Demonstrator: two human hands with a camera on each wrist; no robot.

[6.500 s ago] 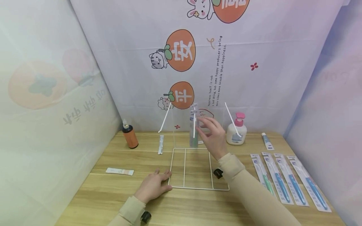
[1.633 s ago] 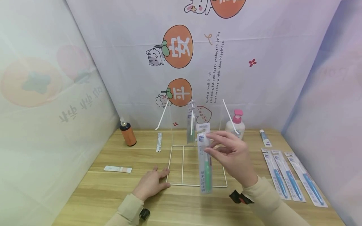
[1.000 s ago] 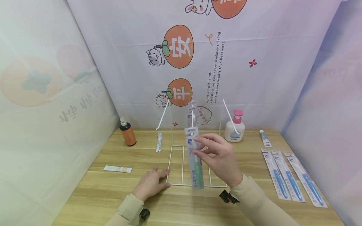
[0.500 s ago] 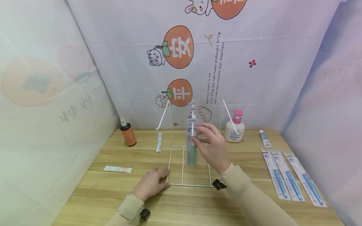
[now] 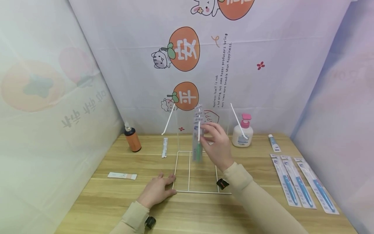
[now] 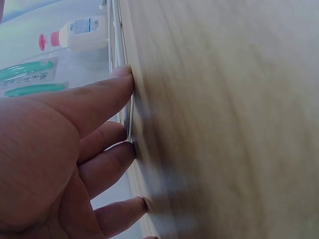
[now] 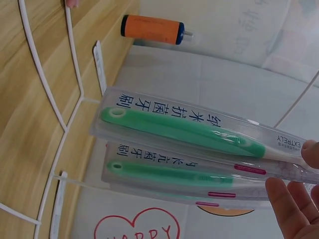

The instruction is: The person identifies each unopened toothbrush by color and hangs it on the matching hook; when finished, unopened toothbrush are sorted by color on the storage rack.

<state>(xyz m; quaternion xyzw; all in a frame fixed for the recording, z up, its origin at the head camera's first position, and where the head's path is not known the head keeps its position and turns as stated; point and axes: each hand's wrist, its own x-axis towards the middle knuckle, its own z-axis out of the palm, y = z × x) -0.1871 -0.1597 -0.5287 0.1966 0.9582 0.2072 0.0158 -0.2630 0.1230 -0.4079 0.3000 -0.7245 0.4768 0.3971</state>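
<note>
My right hand [image 5: 217, 144] pinches a packaged toothbrush [image 7: 182, 132] with a green handle, between thumb and fingers. The pack hangs upright around the middle prong [image 5: 199, 131] of a white wire rack [image 5: 189, 175], the prong's tip showing in front of it. Just behind, another green toothbrush pack [image 7: 172, 172] hangs on the same prong, with a further pack edge showing. My left hand [image 5: 157, 190] lies on the table, fingers extended. Its fingertips [image 6: 122, 74] touch the left side of the rack's base near the front corner.
To the right lie three blue toothbrush packs [image 5: 292, 182] and a toothpaste tube [image 5: 274, 143]. A pump bottle [image 5: 243, 135] stands behind the rack's right prong [image 5: 239, 122]. An orange bottle [image 5: 133, 140] and two slim sachets [image 5: 122, 175] are on the left. Cloth walls enclose the table.
The green toothbrush pack left the row on the right. My right hand brought it leftward, then back along the middle prong toward the hanging packs. My left hand stays at the rack's base.
</note>
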